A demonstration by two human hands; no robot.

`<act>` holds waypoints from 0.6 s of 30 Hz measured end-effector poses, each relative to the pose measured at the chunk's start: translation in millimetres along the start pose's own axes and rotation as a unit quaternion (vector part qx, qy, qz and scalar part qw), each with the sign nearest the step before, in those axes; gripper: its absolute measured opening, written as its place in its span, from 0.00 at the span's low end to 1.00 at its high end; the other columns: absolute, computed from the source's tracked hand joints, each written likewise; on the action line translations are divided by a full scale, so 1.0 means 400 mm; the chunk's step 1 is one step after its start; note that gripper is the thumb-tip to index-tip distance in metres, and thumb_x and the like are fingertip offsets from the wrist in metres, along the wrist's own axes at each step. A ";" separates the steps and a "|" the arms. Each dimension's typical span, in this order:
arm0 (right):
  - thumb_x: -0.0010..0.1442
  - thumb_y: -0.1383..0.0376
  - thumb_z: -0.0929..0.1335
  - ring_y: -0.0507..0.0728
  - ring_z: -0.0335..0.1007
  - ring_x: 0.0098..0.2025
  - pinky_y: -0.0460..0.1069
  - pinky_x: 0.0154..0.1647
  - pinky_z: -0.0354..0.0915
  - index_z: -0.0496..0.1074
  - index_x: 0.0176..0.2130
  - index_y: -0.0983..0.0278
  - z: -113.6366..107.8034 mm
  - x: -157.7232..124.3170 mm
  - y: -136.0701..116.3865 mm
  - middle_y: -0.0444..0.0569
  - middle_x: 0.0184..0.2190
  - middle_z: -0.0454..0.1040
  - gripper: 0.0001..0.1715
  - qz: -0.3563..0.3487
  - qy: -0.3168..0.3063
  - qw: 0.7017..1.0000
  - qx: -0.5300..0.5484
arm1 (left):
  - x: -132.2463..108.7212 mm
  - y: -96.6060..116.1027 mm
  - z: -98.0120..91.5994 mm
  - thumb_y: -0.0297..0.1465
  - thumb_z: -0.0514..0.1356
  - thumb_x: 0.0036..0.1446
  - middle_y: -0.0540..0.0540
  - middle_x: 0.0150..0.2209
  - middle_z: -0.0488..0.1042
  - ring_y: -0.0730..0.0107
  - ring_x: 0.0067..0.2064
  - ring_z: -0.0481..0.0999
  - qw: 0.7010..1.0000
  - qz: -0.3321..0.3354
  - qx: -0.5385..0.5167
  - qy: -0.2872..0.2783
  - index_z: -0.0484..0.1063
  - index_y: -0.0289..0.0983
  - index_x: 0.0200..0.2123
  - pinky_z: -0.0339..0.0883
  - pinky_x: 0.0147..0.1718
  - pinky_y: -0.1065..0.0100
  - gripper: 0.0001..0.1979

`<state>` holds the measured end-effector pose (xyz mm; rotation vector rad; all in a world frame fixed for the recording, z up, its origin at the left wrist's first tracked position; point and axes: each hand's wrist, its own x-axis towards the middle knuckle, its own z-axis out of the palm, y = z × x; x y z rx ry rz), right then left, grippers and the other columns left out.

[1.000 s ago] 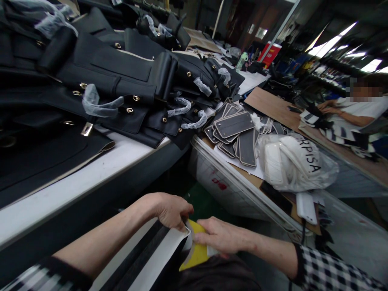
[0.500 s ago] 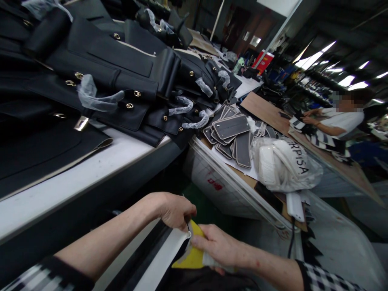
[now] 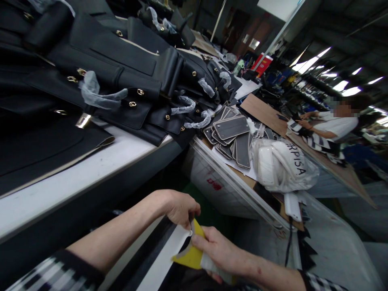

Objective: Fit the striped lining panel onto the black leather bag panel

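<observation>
Low in the middle of the head view, my left hand (image 3: 180,208) bends over the end of a long black piece with a white strip (image 3: 165,258) along it. Its fingers are closed there, and their tips are partly hidden. From the right, my right hand (image 3: 222,246) grips a yellow flat piece with a grey edge (image 3: 191,257), thumb on top. That yellow piece meets the end of the black and white piece, between both hands. Something whitish shows under my right palm, its kind unclear.
Black leather bag parts (image 3: 127,76) with gold clasps and plastic-wrapped handles cover the white table (image 3: 91,169) at left. Grey rounded panels (image 3: 232,127) lie stacked beside a plastic bag (image 3: 281,163). A white device with a cable (image 3: 292,206) hangs near the edge. Another person (image 3: 336,125) works farther right.
Both hands stay at the joined pieces. The yellow piece has tilted slightly and more of its grey edge shows. The camera view has shifted a little.
</observation>
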<state>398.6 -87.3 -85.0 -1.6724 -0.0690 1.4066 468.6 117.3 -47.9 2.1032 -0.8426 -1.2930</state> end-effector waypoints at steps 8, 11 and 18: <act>0.60 0.38 0.62 0.47 0.60 0.13 0.40 0.09 0.57 0.65 0.44 0.67 0.023 0.007 0.012 0.43 0.23 0.68 0.35 -0.002 0.022 0.999 0.031 | 0.001 -0.010 -0.003 0.25 0.67 0.54 0.42 0.48 0.75 0.60 0.48 0.74 1.000 0.006 -0.019 -0.009 0.64 0.34 0.59 0.67 0.45 0.67 0.30; 0.59 0.37 0.61 0.48 0.61 0.13 0.41 0.10 0.56 0.65 0.44 0.67 0.022 0.018 0.030 0.43 0.22 0.67 0.36 0.007 0.032 0.999 0.030 | 0.008 -0.026 -0.011 0.25 0.67 0.54 0.41 0.48 0.75 0.59 0.47 0.75 1.000 0.013 -0.022 -0.009 0.65 0.33 0.59 0.68 0.45 0.66 0.29; 0.52 0.31 0.58 0.61 0.72 0.30 0.48 0.12 0.56 0.69 0.48 0.55 0.069 0.036 -0.047 0.51 0.32 0.74 0.40 -0.020 0.058 0.986 -0.155 | 0.050 -0.042 -0.010 0.18 0.69 0.38 0.51 0.39 0.75 0.65 0.46 0.75 0.997 -0.003 -0.076 -0.029 0.73 0.37 0.46 0.68 0.46 0.73 0.28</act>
